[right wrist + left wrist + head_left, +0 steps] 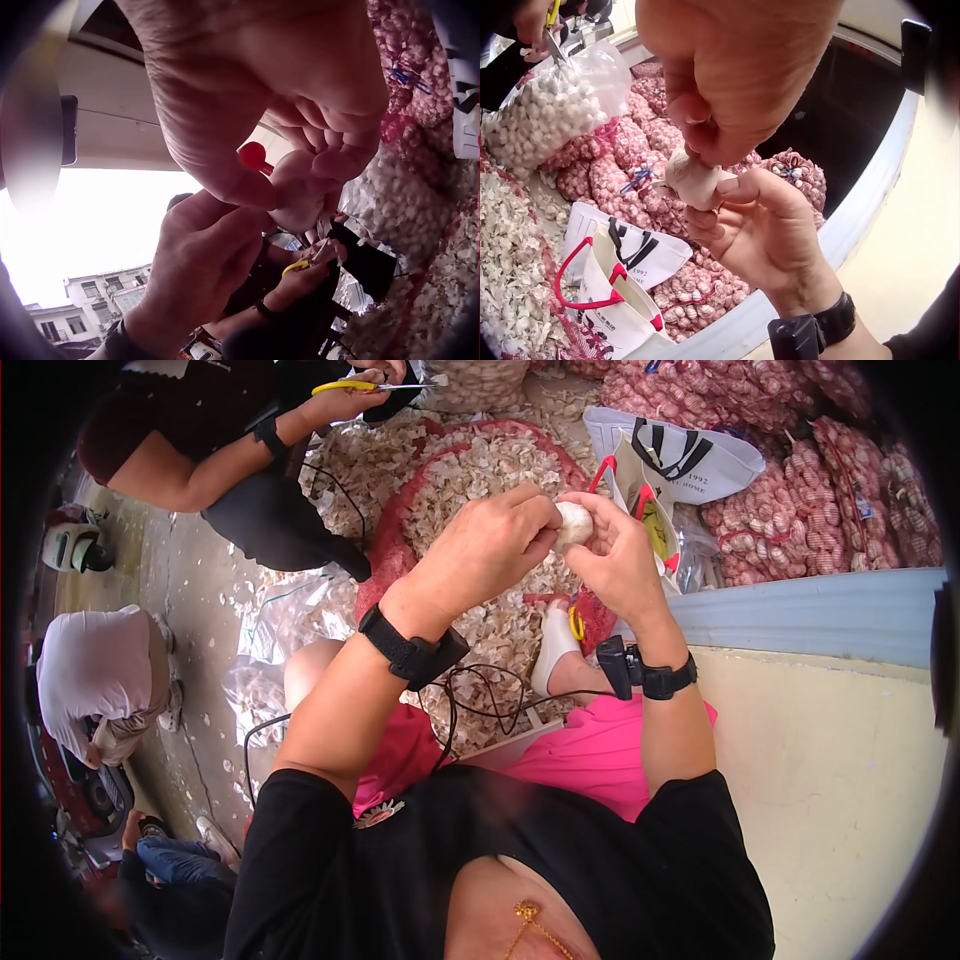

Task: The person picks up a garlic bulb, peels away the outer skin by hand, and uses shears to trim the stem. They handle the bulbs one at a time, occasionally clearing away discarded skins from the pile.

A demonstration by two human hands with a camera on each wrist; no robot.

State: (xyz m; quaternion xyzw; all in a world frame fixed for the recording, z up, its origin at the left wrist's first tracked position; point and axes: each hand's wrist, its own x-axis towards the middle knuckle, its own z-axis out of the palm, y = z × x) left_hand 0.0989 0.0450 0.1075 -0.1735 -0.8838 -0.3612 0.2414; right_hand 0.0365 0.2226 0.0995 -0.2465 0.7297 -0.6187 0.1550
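Both hands meet on a white garlic bulb held above a heap of garlic skins. My left hand grips the bulb from the left with curled fingers and the thumb pressed on it. My right hand cups it from the right, fingers curled around it. In the left wrist view the bulb sits between the left hand's fingertips above and the right hand's thumb below. In the right wrist view the bulb is mostly hidden by the right hand's fingers.
A red mesh sack filled with garlic skins lies below the hands. Red net bags of garlic are stacked at the right by a white tote bag. Another person's hand holds yellow scissors. A clear bag of peeled cloves stands behind.
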